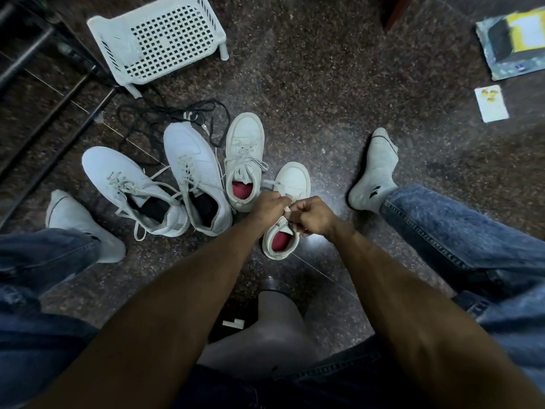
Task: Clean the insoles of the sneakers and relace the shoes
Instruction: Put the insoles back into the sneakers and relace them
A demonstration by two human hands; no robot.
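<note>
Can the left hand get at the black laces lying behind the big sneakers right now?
Probably not yet: the left hand is closed on the small sneaker's lace, and two big sneakers stand before the black laces.

Bare forearms, blue denim jeans (460,231), grey socks (376,169) with dark marks.

A room in a home, seen from above by a person seated over a dark speckled stone floor (324,84) with thin tile seams. Four white sneakers (194,175) sit on the floor at the centre of the frame, with loose black laces (165,113) behind them. A white plastic perforated basket (159,36) lies tipped at the upper left, beside dark metal furniture legs (44,93). At the upper right lie a packet (513,39) and a small card (491,103). The person wears jeans (460,231) and white socks (374,172), without shoes.
</note>
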